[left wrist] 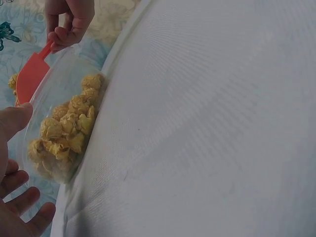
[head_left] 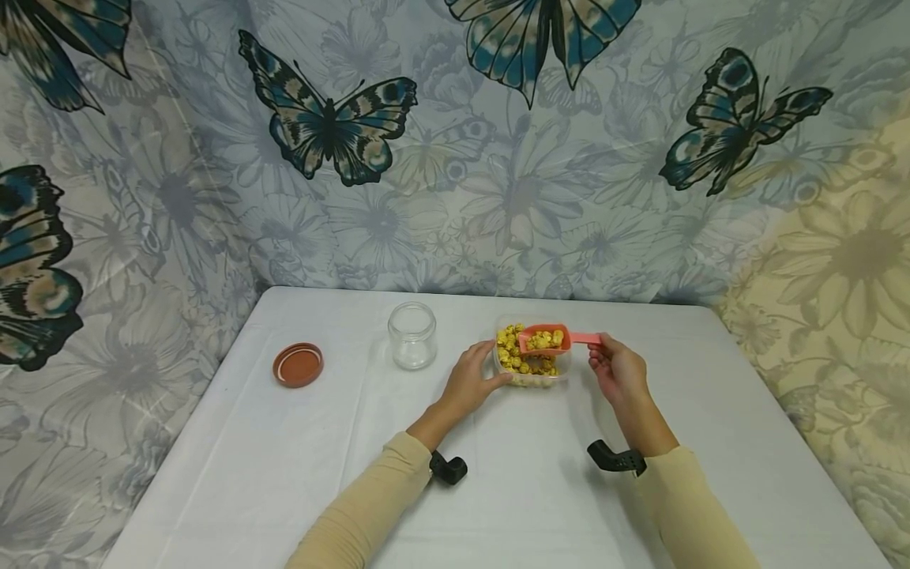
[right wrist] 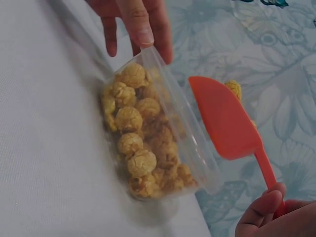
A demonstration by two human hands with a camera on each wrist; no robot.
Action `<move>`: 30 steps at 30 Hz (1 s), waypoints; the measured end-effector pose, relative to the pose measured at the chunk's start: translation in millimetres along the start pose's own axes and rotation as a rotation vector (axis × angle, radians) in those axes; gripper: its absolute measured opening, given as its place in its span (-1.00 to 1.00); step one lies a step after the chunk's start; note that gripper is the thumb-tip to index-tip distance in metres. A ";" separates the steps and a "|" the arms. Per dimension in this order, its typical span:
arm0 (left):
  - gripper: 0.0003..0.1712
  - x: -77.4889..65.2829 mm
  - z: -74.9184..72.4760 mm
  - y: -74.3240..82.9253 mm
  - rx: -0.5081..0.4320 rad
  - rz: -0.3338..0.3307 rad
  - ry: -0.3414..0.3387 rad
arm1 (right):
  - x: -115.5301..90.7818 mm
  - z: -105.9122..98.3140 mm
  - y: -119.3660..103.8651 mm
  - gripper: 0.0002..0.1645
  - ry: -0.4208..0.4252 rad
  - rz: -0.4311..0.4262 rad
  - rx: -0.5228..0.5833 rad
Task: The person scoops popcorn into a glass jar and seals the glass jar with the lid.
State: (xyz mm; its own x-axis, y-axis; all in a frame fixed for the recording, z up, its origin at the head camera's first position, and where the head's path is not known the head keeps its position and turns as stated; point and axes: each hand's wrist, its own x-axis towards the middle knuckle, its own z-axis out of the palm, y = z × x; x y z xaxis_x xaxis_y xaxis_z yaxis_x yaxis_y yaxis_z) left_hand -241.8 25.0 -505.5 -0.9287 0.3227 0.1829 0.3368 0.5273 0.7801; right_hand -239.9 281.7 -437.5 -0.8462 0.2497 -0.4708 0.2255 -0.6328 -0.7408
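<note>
A clear plastic container (head_left: 532,380) of yellow popcorn (head_left: 509,344) stands on the table. At its left side is my left hand (head_left: 468,384), the thumb at the near corner and the fingers along the side, holding it. My right hand (head_left: 620,370) pinches the handle of a red scoop (right wrist: 224,121). The scoop is above the container's opening, loaded with several pieces of popcorn. In the right wrist view, the scoop's underside is apart from the rim, and popcorn fills much of the container (right wrist: 148,143). The left wrist view shows the left fingers (left wrist: 24,201) spread beside the container.
An uncovered clear glass jar (head_left: 412,338) stands left of the container. Further left lies a round brown lid (head_left: 298,365). A white cloth covers the table (head_left: 235,474), and a butterfly-printed curtain (head_left: 441,205) hangs behind it. Each wrist wears a black camera mount (head_left: 449,469).
</note>
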 end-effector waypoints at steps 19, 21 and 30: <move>-0.18 0.7 -17.7 2.7 0.032 0.022 0.009 | -10.0 7.3 -2.9 -0.86 -0.063 -0.036 0.007; -0.16 1.0 -21.1 3.7 0.045 0.022 0.003 | -9.7 8.6 -3.0 -0.86 -0.058 -0.030 0.013; -0.07 3.4 -44.5 15.5 0.051 0.039 -0.019 | -13.5 15.5 -3.8 -0.87 -0.074 -0.035 0.014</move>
State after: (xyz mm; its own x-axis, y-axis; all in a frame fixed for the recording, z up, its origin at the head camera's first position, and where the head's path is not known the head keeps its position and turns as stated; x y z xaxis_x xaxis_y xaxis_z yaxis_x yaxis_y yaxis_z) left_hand -246.7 -0.7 -466.2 -0.9118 0.3583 0.2007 0.3804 0.5530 0.7412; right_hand -236.7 269.4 -420.9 -0.8870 0.2174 -0.4073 0.1886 -0.6346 -0.7495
